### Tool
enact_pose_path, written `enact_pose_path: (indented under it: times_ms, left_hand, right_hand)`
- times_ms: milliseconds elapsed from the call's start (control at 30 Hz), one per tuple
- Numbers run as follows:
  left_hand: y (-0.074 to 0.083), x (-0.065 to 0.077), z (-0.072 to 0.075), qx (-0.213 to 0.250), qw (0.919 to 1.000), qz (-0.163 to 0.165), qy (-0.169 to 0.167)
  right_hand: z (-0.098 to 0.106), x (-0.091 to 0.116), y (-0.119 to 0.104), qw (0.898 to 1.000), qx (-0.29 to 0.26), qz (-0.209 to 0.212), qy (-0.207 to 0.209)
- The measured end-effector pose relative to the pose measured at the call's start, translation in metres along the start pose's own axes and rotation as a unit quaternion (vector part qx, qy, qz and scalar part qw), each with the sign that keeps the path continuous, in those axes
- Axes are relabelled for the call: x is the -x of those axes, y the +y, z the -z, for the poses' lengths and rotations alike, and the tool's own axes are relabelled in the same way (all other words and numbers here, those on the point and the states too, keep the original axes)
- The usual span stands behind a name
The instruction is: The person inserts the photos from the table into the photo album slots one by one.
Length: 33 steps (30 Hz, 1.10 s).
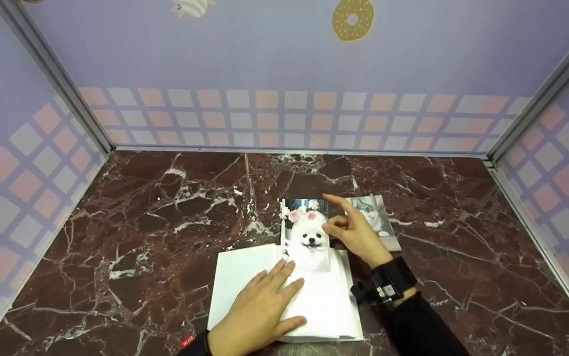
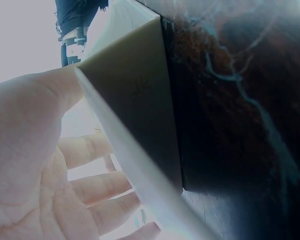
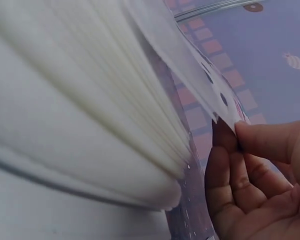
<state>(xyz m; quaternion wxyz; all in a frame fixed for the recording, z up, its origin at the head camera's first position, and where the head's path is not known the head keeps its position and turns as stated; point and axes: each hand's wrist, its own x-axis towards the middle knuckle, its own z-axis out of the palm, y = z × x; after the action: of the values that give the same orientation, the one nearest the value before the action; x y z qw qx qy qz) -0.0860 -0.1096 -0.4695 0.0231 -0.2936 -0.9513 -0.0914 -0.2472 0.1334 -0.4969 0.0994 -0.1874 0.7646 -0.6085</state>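
Observation:
A thick book [image 1: 232,277] with white pages lies open on the marbled tabletop. Over its top edge extends a photo card of a white dog [image 1: 310,236] wearing pink flowers, its lower end overlapping the page. My right hand [image 1: 358,235] pinches the card's right edge between thumb and fingers; the right wrist view shows the card's edge [image 3: 205,97] raised beside the stacked pages [image 3: 105,85]. My left hand [image 1: 264,301] rests on the pages with fingers extended, fingertips close below the dog card. The left wrist view shows its palm beside the book's tilted edge.
A photo card of a cat [image 1: 373,217] lies on the table [image 1: 155,237] to the right, partly behind my right hand. Patterned panels [image 1: 274,113] enclose the back and both sides. A black band [image 1: 393,282] circles my right wrist.

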Motion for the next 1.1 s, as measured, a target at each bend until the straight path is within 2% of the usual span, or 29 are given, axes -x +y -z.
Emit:
enact_pose_path:
  times_ms: [267, 600, 933, 1100]
  left_hand:
    - [0.0005, 0.0006, 0.0, 0.0, 1.0, 0.005, 0.0]
    - [0.0008, 0.001, 0.0005, 0.004, 1.0, 0.006, 0.002]
    - [0.0007, 0.0015, 0.0006, 0.013, 0.9998, 0.011, 0.003]
    - [0.0005, 0.0015, 0.0003, 0.012, 0.9999, 0.009, 0.002]
  right_hand:
    - [-0.0011, 0.001, 0.0011, 1.0, 0.012, 0.0, -0.027]
    - [-0.0014, 0.0027, 0.001, 0.999, 0.002, -0.032, -0.041]
    - [0.0005, 0.0033, 0.002, 0.997, 0.006, -0.027, -0.069]
    - [-0.0005, 0.0022, 0.0031, 0.997, 0.02, -0.025, -0.067]
